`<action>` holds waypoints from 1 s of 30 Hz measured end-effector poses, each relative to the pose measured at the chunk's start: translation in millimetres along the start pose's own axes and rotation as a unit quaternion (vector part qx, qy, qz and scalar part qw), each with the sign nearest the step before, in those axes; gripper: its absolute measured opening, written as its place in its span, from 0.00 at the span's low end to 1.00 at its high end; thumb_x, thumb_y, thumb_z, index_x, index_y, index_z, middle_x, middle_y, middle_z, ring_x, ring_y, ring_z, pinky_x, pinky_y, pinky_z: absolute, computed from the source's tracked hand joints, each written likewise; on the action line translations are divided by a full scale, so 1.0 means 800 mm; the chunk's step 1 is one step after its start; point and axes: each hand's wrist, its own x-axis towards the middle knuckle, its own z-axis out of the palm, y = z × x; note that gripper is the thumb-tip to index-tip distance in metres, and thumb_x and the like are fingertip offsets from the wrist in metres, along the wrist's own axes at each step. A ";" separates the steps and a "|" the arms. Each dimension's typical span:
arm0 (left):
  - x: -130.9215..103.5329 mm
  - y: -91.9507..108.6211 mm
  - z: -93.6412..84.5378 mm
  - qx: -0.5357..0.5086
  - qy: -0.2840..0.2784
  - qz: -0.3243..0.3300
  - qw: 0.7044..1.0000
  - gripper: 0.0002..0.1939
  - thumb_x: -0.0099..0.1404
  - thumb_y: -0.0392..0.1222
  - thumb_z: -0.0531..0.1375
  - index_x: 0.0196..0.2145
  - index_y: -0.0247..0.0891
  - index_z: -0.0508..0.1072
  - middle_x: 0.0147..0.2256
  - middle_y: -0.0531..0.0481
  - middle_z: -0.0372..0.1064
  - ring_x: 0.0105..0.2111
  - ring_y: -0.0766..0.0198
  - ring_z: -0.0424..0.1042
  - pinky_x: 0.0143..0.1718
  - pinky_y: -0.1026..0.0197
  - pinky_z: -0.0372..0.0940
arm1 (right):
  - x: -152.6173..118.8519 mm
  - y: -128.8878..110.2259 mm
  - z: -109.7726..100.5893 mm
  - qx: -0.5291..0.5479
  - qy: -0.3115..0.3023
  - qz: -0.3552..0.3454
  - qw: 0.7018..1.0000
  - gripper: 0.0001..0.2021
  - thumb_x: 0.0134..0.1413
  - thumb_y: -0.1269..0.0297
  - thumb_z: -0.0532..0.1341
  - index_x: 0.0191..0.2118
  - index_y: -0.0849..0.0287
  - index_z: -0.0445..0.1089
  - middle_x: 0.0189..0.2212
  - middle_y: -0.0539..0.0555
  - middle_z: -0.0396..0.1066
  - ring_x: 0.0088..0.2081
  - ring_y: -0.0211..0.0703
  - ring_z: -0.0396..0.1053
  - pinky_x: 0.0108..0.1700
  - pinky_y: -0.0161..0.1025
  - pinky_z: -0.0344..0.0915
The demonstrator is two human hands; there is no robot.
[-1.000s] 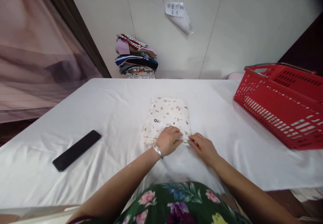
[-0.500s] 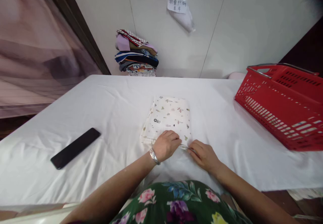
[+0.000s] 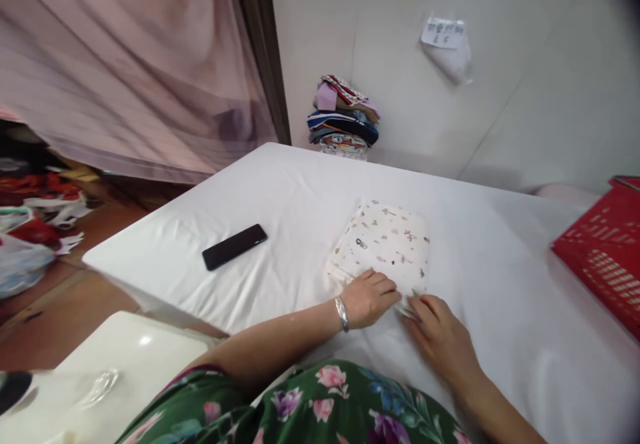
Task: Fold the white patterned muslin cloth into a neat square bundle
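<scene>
A folded white cloth (image 3: 387, 237) with small printed figures lies on the white-covered table (image 3: 300, 184). At its near edge, my left hand (image 3: 371, 297), with a silver bracelet at the wrist, is closed on the fabric. Just to the right, my right hand (image 3: 437, 327) pinches the near right corner, which is lifted slightly and blurred. The two hands are close together but apart. Fingertips of both hands are partly hidden by the cloth.
A black phone (image 3: 235, 247) lies left of the cloth. The red basket (image 3: 605, 251) stands at the right edge. Behind the table is a stack of folded clothes (image 3: 345, 121). A white stool or chair (image 3: 125, 364) is at the lower left, beside a pink curtain (image 3: 150, 64) farther back.
The view has swung left, so table, phone and basket appear farther right. My right hand has drawn the cloth's near corner up a little; my left hand stays on the near edge.
</scene>
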 end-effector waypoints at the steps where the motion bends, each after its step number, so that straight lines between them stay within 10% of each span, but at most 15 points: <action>1: -0.002 -0.002 -0.001 0.005 0.002 -0.005 1.000 0.11 0.66 0.36 0.48 0.42 0.38 0.68 0.37 0.48 0.67 0.38 0.63 0.61 0.40 0.59 0.53 | 0.001 0.000 0.001 0.001 0.005 -0.012 1.000 0.13 0.57 0.60 0.51 0.46 0.57 0.64 0.38 0.58 0.67 0.39 0.44 0.66 0.37 0.38 0.66; 8: -0.044 -0.038 -0.022 0.010 0.030 -0.077 0.997 0.10 0.65 0.36 0.49 0.38 0.37 0.69 0.37 0.47 0.68 0.39 0.63 0.63 0.42 0.59 0.56 | 0.001 0.007 0.000 0.014 -0.021 -0.031 0.999 0.12 0.57 0.61 0.51 0.45 0.57 0.64 0.40 0.57 0.66 0.37 0.42 0.67 0.35 0.37 0.67; 12: -0.086 -0.052 -0.039 -0.049 0.107 -0.224 0.967 0.08 0.62 0.38 0.54 0.38 0.38 0.71 0.38 0.46 0.69 0.41 0.60 0.65 0.43 0.56 0.59 | 0.022 -0.001 -0.014 0.056 -0.036 -0.016 0.998 0.10 0.56 0.58 0.53 0.39 0.56 0.66 0.37 0.54 0.67 0.35 0.40 0.67 0.33 0.34 0.65; 14: -0.101 -0.053 -0.042 -0.121 0.168 -0.361 0.909 0.07 0.60 0.38 0.56 0.36 0.38 0.71 0.38 0.46 0.69 0.37 0.61 0.67 0.40 0.57 0.62 | 0.044 -0.013 -0.016 0.092 -0.050 -0.012 0.994 0.09 0.57 0.60 0.52 0.37 0.55 0.66 0.35 0.53 0.67 0.34 0.38 0.67 0.33 0.33 0.64; 17: -0.108 -0.047 -0.039 -0.322 0.202 -0.547 0.746 0.06 0.57 0.39 0.57 0.33 0.36 0.70 0.27 0.50 0.69 0.25 0.67 0.69 0.27 0.63 0.65 | 0.087 -0.039 -0.008 0.123 -0.058 -0.035 0.990 0.09 0.58 0.63 0.51 0.37 0.56 0.67 0.34 0.52 0.68 0.36 0.38 0.67 0.36 0.33 0.63; 20: -0.100 -0.040 -0.035 -0.487 0.175 -0.595 0.615 0.06 0.54 0.38 0.59 0.31 0.33 0.69 0.21 0.53 0.67 0.19 0.69 0.68 0.17 0.68 0.62 | 0.129 -0.068 0.012 0.121 -0.072 -0.064 0.988 0.09 0.58 0.64 0.50 0.36 0.56 0.67 0.34 0.52 0.68 0.37 0.39 0.66 0.37 0.34 0.61; 30: -0.083 -0.044 -0.024 -0.553 0.152 -0.603 0.554 0.06 0.55 0.38 0.58 0.29 0.32 0.69 0.26 0.51 0.71 0.15 0.74 0.65 0.12 0.72 0.56 | 0.171 -0.095 0.052 0.134 -0.131 -0.061 0.980 0.09 0.57 0.65 0.50 0.30 0.56 0.65 0.29 0.50 0.67 0.32 0.38 0.65 0.33 0.34 0.58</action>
